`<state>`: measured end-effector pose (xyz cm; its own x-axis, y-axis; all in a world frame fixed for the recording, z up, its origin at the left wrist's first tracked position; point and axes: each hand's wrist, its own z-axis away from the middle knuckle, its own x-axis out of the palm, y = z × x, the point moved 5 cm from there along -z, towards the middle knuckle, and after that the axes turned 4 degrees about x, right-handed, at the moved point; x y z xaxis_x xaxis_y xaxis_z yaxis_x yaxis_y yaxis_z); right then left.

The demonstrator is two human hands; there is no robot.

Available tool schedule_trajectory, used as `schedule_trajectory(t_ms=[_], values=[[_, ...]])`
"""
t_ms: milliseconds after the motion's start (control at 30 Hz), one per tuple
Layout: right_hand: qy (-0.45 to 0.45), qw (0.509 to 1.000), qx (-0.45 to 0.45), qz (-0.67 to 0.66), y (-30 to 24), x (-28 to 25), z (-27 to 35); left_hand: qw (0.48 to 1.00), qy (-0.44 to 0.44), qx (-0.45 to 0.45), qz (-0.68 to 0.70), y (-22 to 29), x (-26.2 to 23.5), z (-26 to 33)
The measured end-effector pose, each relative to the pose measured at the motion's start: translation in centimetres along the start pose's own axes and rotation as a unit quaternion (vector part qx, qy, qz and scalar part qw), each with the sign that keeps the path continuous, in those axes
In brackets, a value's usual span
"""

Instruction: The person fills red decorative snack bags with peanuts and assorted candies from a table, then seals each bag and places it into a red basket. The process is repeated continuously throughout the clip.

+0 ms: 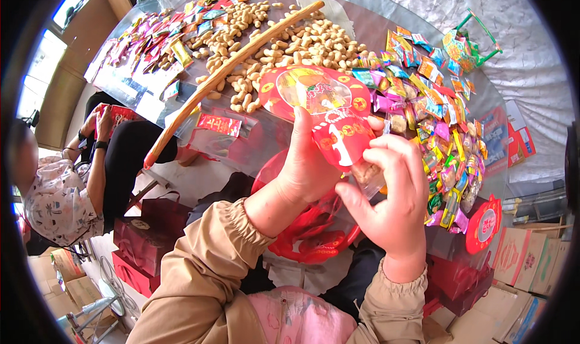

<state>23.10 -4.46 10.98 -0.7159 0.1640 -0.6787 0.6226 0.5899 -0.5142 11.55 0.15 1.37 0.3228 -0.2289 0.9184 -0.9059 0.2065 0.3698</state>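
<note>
A red gourd-shaped candy bag (343,140) with gold coin prints and a see-through window is held tilted in front of me, over the table's near edge. My left hand (298,163) is closed on it, the thumb along its front and the fingers hidden behind. Curled at its lower end is my right hand (396,193), thumb and fingertips around a small brownish snack in a clear wrapper (366,172). Whether that snack is inside the bag or just at its end, I cannot tell. Below my hands stands a clear red-rimmed tub (311,258) with red bags inside.
Peanuts (241,54) are heaped mid-table under a long wooden stick (232,66). Wrapped candies (444,144) pile up at right, more sweets (145,39) at far left. A seated person (66,187) at left holds a red packet. Cardboard boxes (525,259) stand lower right.
</note>
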Motion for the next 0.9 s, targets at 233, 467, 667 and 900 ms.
schedule_trajectory(t_ms=[233,467,667,900], values=[[-0.021,0.998,-0.013,-0.059,0.6,-1.1,0.3,0.998,-0.030,0.023,-0.043,2.1,0.8,-0.1],[0.075,0.996,0.024,-0.047,0.6,-0.5,-0.1,0.996,-0.052,-0.014,-0.073,1.0,1.7,0.9],[0.031,0.999,-0.009,-0.014,0.7,-0.1,-0.5,0.998,-0.047,-0.036,-0.035,0.7,1.1,1.6],[0.064,0.997,0.040,0.026,1.3,0.6,-0.1,0.994,-0.052,-0.051,-0.077,-0.5,1.6,2.5]])
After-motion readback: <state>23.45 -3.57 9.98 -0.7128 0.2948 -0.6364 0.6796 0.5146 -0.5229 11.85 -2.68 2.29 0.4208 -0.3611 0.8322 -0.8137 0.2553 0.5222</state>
